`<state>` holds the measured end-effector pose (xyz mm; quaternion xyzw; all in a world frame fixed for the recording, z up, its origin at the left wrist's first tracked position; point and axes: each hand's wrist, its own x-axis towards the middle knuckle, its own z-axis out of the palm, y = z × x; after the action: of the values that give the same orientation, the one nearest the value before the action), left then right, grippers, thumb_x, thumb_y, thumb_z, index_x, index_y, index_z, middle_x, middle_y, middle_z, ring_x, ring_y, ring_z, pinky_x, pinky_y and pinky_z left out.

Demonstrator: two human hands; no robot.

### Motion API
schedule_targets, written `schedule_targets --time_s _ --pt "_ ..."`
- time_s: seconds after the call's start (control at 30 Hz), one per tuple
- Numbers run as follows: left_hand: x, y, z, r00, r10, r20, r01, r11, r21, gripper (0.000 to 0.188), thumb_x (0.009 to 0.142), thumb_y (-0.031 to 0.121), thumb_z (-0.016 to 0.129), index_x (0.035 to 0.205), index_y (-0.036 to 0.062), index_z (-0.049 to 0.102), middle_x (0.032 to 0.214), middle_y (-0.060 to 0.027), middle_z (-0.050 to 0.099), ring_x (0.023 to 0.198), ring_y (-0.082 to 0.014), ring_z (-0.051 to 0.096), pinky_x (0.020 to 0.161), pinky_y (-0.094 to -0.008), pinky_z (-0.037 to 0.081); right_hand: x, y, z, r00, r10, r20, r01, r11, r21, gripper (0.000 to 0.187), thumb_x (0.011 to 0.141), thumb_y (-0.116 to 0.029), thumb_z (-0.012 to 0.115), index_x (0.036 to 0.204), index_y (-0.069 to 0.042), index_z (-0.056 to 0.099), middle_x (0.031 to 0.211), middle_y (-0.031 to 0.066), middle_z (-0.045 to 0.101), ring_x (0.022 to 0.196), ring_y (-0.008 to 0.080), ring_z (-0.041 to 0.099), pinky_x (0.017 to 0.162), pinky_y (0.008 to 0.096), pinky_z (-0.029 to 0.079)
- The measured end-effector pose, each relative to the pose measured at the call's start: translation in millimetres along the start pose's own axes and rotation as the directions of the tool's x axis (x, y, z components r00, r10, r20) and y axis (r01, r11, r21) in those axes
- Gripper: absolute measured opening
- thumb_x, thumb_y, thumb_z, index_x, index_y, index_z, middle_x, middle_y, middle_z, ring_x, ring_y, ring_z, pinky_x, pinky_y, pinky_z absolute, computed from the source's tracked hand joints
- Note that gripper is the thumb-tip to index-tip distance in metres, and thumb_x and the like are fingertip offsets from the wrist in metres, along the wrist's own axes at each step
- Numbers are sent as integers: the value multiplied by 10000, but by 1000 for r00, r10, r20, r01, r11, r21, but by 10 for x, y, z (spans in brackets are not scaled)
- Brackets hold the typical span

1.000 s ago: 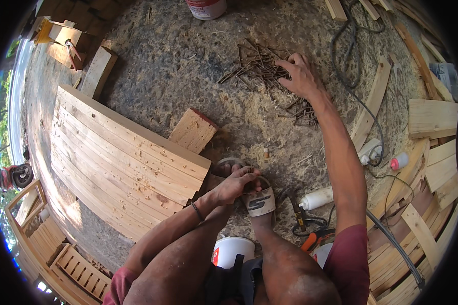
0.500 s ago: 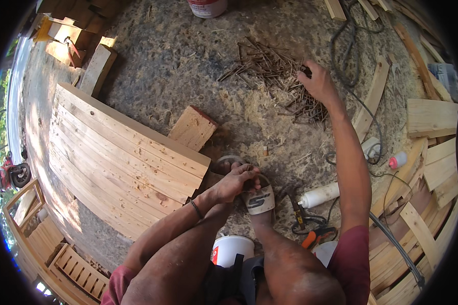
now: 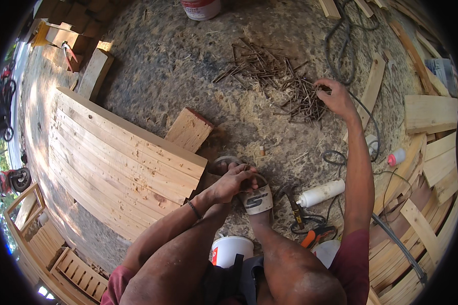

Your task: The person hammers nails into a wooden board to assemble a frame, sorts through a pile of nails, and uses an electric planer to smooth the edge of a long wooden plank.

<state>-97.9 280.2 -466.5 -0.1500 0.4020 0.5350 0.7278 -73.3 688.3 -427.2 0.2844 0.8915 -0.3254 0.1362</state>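
Head view, clock positions taken from the view centre.

At 1 o'clock, on the rough floor (image 3: pixel 152 66): brown nails (image 3: pixel 301 95), loosely heaped in two adjoining clumps with wood shavings around and beneath.

At 2 o'clock, at the right-hand edge of the nearer clump: right hand (image 3: pixel 337 100). Fingers curled, with only a narrow gap between thumb and forefinger. Impossible to tell whether gripping a nail.

At 6 o'clock, just below centre, over the sandals (image 3: pixel 258 201): left hand (image 3: pixel 233 184). Fingers bent inward, palm hidden; cannot tell whether holding anything. On the wrist: dark bracelet (image 3: pixel 192 209).

At 9 o'clock: pale panel of joined boards (image 3: pixel 122 162), with shavings scattered on top. At 10 o'clock, touching the panel's long edge: short wooden block (image 3: pixel 189 130).

At 12 o'clock, cut by the upper rim: red-and-white bucket (image 3: pixel 202 9). At 6 o'clock, low between the legs: white bucket (image 3: pixel 234 250).

At 4 o'clock: white bottle (image 3: pixel 321 193), lying on one side. Beyond, toward the outer rim: stacked boards (image 3: pixel 417 229). Between 1 and 2 o'clock: looped dark cable (image 3: pixel 328 48).
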Motion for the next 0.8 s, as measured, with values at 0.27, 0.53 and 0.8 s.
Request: schedule_targets --time_s 0.27,0.53,0.8 --pt "42 -8 66 999 -32 -39 32 999 13 212 1024 208 514 1204 95 524 957 -47 621 931 -156 637 858 -324 509 399 -214 113 966 -226 -125 206 967 -151 436 886 -212 614 1295 -61 601 1380 161 569 1294 325 527 1099 442 413" --pt "55 -36 50 999 -4 -33 5 1000 20 216 1036 238 497 1195 94 522 958 -63 624 924 -169 634 833 -321 510 943 -171 680 872 -463 -157 410 867 -283 334 945 -144 567 1266 -60 615 1314 128 576 1249 319 517 1100 431 401" --pt "72 -46 7 1000 -4 -10 5 999 42 265 1047 248 445 1248 80 488 983 -51 622 964 -151 614 844 -294 489 515 25 317 935 -351 53 353 904 -241 287 963 -222 567 1185 -68 665 1202 107 563 1148 283 557 986 445 470"
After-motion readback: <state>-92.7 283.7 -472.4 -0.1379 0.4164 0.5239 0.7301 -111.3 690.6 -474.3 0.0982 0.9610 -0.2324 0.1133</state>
